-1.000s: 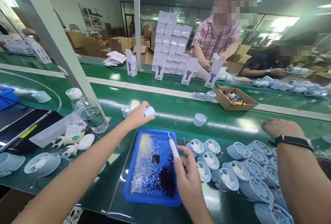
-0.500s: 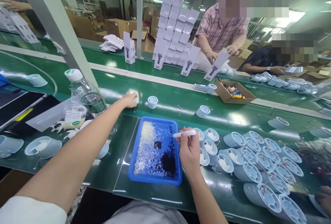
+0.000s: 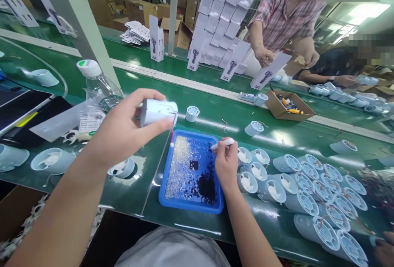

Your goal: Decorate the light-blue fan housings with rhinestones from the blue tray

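My left hand (image 3: 123,129) is closed around a pale blue plastic fan housing (image 3: 158,113), held on its side above the bench, with a thin red wire hanging from its right end. In my right hand (image 3: 226,164) is a white pen-like tool (image 3: 222,143), its tip pointing left over the tray's right side. The blue tray (image 3: 191,208) lies below, holding small clear beads (image 3: 178,176) on the left and small black pieces (image 3: 205,187) on the right. A black square (image 3: 193,164) sits near its middle.
Several fan housings with wires (image 3: 303,203) crowd the right side. One housing (image 3: 192,113) and another (image 3: 255,127) stand beyond the tray. A water bottle (image 3: 100,86) is at left. Across the line, a person in a plaid shirt (image 3: 286,20) handles boxes near a carton (image 3: 287,104).
My left hand has drawn back from the far side of the bench, bringing the fan housing up and nearer. My right hand still holds the pen-like tool over the tray. The view has shifted slightly.
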Demonstrator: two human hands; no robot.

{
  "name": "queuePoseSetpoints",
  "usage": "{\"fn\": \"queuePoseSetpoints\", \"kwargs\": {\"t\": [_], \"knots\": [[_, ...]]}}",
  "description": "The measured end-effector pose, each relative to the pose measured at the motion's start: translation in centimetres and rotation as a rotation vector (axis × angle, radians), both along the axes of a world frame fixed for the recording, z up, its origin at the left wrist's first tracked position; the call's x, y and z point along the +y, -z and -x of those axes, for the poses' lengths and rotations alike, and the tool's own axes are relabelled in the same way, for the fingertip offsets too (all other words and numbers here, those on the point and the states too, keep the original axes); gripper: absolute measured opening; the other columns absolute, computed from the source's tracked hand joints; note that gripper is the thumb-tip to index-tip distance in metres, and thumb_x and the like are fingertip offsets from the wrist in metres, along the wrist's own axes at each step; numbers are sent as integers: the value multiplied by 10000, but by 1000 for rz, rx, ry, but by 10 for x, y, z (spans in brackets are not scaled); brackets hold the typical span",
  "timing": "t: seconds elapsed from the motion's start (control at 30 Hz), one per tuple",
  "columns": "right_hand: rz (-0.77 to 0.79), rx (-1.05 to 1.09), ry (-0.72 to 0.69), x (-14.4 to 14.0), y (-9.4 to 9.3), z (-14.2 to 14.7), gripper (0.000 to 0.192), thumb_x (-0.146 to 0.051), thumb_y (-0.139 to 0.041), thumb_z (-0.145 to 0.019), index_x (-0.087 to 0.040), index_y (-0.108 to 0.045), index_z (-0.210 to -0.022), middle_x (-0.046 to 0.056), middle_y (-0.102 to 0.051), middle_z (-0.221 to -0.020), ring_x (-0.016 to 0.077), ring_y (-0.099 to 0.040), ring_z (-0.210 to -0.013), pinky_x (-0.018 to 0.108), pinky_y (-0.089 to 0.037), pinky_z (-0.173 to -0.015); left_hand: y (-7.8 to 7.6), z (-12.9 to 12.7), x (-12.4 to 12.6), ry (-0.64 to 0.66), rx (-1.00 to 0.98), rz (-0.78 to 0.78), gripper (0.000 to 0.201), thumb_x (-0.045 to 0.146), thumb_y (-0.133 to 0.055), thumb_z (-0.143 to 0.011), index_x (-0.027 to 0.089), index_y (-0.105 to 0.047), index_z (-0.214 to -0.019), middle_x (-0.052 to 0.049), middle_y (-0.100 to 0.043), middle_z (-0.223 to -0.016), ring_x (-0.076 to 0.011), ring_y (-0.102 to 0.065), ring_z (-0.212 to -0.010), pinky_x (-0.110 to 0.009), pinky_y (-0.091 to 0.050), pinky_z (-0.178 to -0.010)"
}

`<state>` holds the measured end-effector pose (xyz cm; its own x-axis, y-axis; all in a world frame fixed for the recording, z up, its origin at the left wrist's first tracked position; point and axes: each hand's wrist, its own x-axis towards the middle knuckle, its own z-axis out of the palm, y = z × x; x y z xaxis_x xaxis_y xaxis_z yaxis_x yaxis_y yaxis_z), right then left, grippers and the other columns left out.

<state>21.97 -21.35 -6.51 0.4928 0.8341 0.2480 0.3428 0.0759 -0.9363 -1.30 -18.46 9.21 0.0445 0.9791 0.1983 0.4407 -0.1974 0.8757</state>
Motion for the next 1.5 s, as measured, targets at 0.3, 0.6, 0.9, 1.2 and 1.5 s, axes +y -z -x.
{"fn": "queuePoseSetpoints", "kwargs": {"t": [0.3, 0.6, 0.9, 1.2, 1.5], "knots": [[24, -38, 3, 2, 0, -1, 277, -490, -447, -917, -215, -461, -941, -18, -561, -750, 147, -565, -650, 303, -449, -657, 39, 31, -27, -214, -289, 231, 481, 361, -814, -567, 245, -641, -1001, -38, -669, -816, -164, -591, -605, -274, -465, -511], [76, -153, -108, -5, -2, 0, 244, -453, -526, -878, -210, -513, -884, -7, -578, -711, 161, -533, -618, 307, -411, -616, 46, 40, -41, -262, -359, 210, 406, 335, -804, -607, 252, -648, -973, -22, -659, -909, -155, -593, -708, -246, -474, -570], [6, -141, 30, 5, 4, -8, 282, -484, -452, -921, -205, -477, -955, -8, -555, -744, 146, -533, -637, 297, -427, -622, 51, 41, -43, -319, -438, 207, 460, 305, -805, -587, 264, -628, -1010, 4, -653, -856, -136, -555, -688, -249, -447, -588], [35, -156, 10, 9, 4, -8, 272, -476, -441, -918, -208, -469, -949, 1, -563, -752, 160, -550, -641, 318, -441, -637, 61, 43, -44, -314, -535, 237, 504, 261, -825, -564, 268, -568, -997, 9, -669, -839, -132, -584, -653, -238, -464, -571], [97, -244, -52, -3, 1, -5, 230, -445, -466, -908, -218, -466, -872, -5, -550, -723, 172, -527, -642, 327, -407, -641, 70, 44, -42, -262, -685, 168, 346, 219, -805, -629, 237, -543, -854, 45, -627, -783, -69, -591, -643, -136, -493, -563]]}}
